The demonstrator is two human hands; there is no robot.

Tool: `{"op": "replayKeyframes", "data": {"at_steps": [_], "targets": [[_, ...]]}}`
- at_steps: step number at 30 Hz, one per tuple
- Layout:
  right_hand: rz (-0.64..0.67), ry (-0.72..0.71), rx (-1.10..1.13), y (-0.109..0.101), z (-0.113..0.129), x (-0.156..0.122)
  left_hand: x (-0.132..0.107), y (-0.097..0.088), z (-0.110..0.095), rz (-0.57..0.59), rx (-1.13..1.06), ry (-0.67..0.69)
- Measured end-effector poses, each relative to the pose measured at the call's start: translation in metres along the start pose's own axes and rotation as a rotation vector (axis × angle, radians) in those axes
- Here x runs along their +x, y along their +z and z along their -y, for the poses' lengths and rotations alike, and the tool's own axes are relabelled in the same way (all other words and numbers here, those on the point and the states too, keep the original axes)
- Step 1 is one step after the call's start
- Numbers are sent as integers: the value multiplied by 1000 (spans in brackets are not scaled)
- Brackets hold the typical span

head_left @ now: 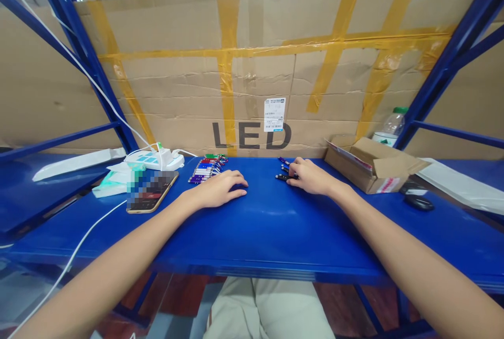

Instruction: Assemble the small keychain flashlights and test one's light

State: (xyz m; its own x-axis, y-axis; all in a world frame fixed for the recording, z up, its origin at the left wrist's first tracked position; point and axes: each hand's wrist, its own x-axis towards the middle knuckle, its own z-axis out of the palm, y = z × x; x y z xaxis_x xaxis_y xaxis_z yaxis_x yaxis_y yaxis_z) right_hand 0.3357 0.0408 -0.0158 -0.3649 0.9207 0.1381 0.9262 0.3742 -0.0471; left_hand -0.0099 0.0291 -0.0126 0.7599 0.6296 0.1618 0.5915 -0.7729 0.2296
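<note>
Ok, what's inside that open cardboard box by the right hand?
Nothing can be made out inside the open cardboard box: its raised flaps hide the interior. Behind it stands a plastic bottle. The right hand rests beside it on small dark pieces.

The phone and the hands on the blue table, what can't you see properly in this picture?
- Phone: head view, its screen is blurred into blocks.
- Small dark pieces: head view, partly under the right hand; too small to name.
- Left hand: head view, palm down, so anything beneath it is hidden.
- Bottle: head view, its lower part is behind the cardboard box.
</note>
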Motion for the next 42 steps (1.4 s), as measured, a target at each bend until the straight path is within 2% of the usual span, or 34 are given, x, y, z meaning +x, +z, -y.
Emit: {"op": "replayKeyframes", "data": {"at_steps": [3, 9, 18, 25, 30, 36, 42], "targets": [[3, 58, -17, 2, -3, 2, 0, 1, 2, -14, -13, 12], [-26, 59, 12, 7, -6, 5, 0, 3, 3, -23, -9, 10], [23, 100, -60, 5, 2, 2, 0, 2, -3, -29, 6, 38], [26, -61, 102, 5, 4, 3, -1, 3, -6, -34, 6, 50], [21, -177, 208, 0, 19, 0, -1, 1, -7, -20, 17, 44], [50, -231, 374, -4, 37, -3, -2, 1, -11, -31, -2, 3], [43, -212, 369, -8, 34, -6, -2, 3, -12, -40, -20, -33]]}}
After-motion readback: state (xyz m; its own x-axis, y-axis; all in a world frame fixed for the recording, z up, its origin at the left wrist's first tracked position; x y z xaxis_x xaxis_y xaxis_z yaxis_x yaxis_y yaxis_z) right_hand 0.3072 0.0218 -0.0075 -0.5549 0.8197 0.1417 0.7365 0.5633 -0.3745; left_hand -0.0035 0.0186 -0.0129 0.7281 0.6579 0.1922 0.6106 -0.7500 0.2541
